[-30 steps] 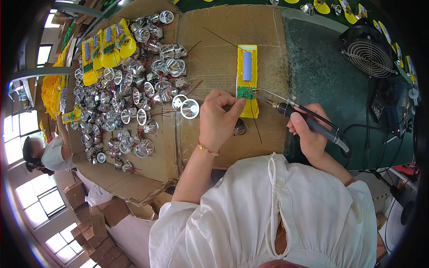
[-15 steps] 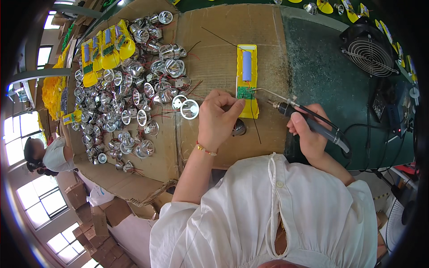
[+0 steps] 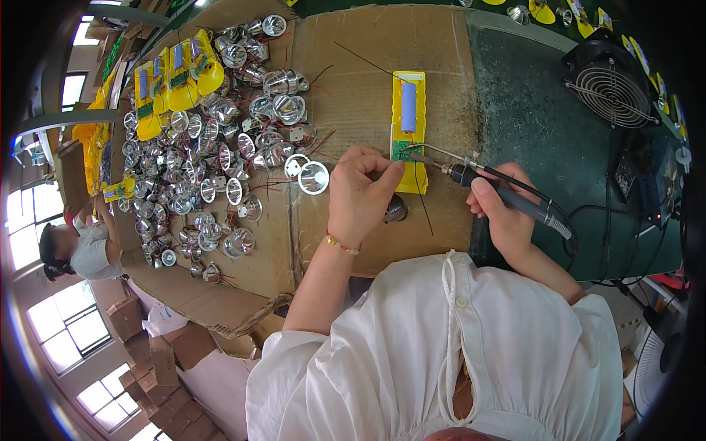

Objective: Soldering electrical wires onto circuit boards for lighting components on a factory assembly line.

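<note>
A yellow plastic housing (image 3: 419,114) lies on the cardboard with a purple cylindrical battery (image 3: 409,106) and a small green circuit board (image 3: 401,149) in it. My right hand (image 3: 506,206) is closed around a soldering iron (image 3: 507,192). The iron's tip and the thin metal guide tube (image 3: 441,151) fixed along it reach the board. Just left of the board, my left hand (image 3: 360,187) is pinched closed; whatever is between its fingertips is too small to make out. Partly hidden behind that hand sits a silvery reflector cup (image 3: 396,210).
Many silvery reflector cups with wires (image 3: 213,147) cover the left cardboard. More yellow housings (image 3: 176,77) lie at its far left. A black fan with a wire grille (image 3: 609,92) stands on the green mat (image 3: 522,95) at right. Another person (image 3: 88,246) is at the far left.
The soldering iron has moved slightly left, its tip now at the board. My left hand has hardly shifted. At far left, the other person's arms and a cardboard piece have moved.
</note>
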Motion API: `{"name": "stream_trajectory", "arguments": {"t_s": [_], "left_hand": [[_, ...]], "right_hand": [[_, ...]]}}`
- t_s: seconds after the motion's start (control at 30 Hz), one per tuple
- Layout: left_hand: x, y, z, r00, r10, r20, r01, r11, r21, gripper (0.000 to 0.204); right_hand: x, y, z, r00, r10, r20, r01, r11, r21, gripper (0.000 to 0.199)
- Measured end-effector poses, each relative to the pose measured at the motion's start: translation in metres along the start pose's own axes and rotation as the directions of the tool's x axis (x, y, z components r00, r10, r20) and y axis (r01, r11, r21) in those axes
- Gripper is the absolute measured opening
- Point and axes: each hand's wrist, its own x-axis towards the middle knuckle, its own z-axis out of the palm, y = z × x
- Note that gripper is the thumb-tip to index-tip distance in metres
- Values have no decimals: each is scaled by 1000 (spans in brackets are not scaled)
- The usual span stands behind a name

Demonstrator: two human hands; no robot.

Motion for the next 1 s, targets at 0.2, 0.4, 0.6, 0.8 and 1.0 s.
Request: {"name": "stream_trajectory", "arguments": {"t_s": [0.2, 0.4, 0.6, 0.8, 1.0], "left_hand": [[-1, -4, 1, 1000, -5, -22, 5, 1000, 3, 13], [-1, -5, 2, 999, 12, -36, -12, 1000, -2, 13], [0, -2, 2, 1000, -18, -21, 17, 1000, -18, 14], [-1, 5, -3, 998, 62, -21, -62, 998, 15, 15], [14, 20, -15, 975, -11, 220, -87, 898, 432, 17]], "right_hand": [[3, 0, -1, 996, 89, 17, -89, 996, -2, 12], [-3, 0, -6, 999, 32, -39, -31, 999, 43, 12], [-4, 1, -28, 994, -36, -102, 38, 999, 17, 13], [-2, 8, -50, 983, -50, -176, 56, 998, 32, 13], [2, 7, -71, 980, -42, -196, 49, 998, 33, 13]]}}
